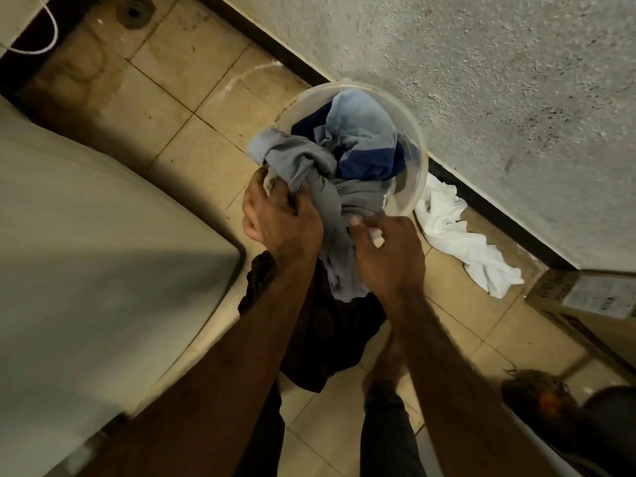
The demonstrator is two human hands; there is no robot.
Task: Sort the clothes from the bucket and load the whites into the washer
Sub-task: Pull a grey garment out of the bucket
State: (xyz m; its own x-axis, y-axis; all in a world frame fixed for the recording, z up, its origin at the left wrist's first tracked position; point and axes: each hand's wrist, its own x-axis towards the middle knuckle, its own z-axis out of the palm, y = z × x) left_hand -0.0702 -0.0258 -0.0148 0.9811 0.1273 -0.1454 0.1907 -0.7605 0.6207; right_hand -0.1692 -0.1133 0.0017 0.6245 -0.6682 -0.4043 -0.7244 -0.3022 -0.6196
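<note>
Left hand [275, 218] clutches grey garment [303, 160] at near rim of bucket [421, 142]; right hand [389, 251] grips it lower, I note.

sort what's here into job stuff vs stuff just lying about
Job: bucket, grey garment held by left hand and right hand, blue clothes, white cloth, dark garment, washer.
Lying about: box, drain.

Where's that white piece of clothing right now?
In the head view, the white garment lies crumpled on the tiled floor, right of the bucket, along the dark skirting at the wall's foot.
</note>
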